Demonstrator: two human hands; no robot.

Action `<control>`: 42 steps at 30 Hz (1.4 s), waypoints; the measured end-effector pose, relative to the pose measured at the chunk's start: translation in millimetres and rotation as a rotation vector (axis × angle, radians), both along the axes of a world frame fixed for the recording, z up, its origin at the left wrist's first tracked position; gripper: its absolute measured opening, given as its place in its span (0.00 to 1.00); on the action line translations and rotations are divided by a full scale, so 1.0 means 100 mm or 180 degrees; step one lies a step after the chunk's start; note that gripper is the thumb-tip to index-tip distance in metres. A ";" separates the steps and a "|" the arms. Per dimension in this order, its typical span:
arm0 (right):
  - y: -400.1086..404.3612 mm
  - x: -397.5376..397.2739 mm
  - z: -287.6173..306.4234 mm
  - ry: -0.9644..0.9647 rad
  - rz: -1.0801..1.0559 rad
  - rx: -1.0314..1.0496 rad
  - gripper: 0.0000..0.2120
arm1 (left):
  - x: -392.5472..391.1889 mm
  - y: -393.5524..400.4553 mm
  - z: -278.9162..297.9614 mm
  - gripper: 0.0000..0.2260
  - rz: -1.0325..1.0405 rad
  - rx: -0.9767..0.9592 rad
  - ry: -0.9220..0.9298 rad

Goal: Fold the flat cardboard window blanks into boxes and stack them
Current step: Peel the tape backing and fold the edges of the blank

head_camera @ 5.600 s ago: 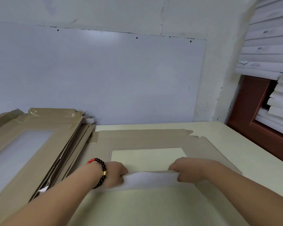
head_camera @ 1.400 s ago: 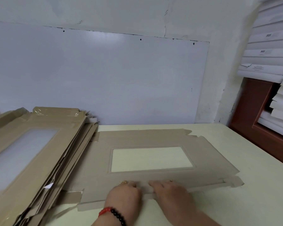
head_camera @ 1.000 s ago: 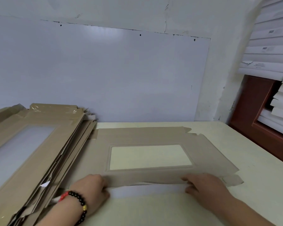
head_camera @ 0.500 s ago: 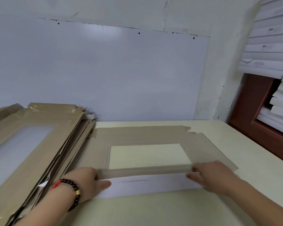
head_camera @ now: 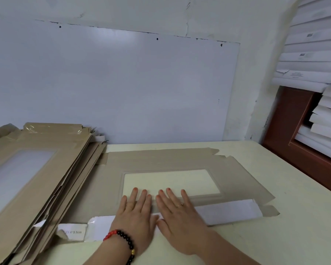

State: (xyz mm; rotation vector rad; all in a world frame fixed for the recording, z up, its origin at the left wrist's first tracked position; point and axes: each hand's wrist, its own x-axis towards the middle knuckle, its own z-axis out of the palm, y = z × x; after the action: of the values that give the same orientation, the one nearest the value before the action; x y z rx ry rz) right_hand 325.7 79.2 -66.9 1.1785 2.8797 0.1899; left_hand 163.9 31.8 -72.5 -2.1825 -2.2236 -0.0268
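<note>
Both hands are lying flat side by side near the table's front edge, left hand (head_camera: 136, 215) and right hand (head_camera: 177, 217) with fingers straight, spread and pointing away.

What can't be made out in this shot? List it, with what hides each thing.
Head view only:
- Folded white flap: its middle lies under the left hand and right hand.
- Label on the flap: print too small and blurred to read fully.
- Stack of blanks: cut off by the left edge; the count is unclear.
- White boxes: cut off by the right edge; their labels are too small.
</note>
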 end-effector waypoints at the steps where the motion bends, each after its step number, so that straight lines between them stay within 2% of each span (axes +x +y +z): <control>1: 0.01 0.04 -0.02 -0.0063 -0.0024 -0.0069 0.31 | -0.02 -0.02 -0.02 0.29 -0.0036 -0.0067 0.0008; 10: 0.28 0.73 -0.04 -0.0034 -0.0496 -0.0507 0.29 | -0.44 -0.17 -0.05 0.31 0.0280 -0.0265 0.0059; 30: 0.74 1.98 -0.04 -0.0083 -0.1716 -0.0525 0.26 | -0.73 -0.26 -0.06 0.30 0.0378 -0.0289 0.0016; 32: 0.74 2.07 -0.03 0.0003 -0.1815 -0.0500 0.26 | -0.74 -0.26 -0.07 0.33 0.0380 -0.0320 -0.0018; 37: 0.69 2.07 0.08 0.0361 -0.1902 -0.0558 0.28 | -0.75 -0.29 -0.01 0.50 0.0155 -0.0299 -0.0242; 39: 0.64 2.02 0.22 0.0713 -0.1815 -0.0577 0.36 | -0.77 -0.31 0.08 0.46 0.0065 -0.0266 -0.0346; 42: 0.53 1.96 0.31 0.0586 -0.1564 -0.0433 0.37 | -0.73 -0.34 0.15 0.38 -0.0119 0.0045 -0.0216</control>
State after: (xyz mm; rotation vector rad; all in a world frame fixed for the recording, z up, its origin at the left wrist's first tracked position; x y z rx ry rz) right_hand 521.7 132.7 -35.4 1.9026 2.5770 -0.1306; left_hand 91.0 -1.9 -57.1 -2.2487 -2.2096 -0.1186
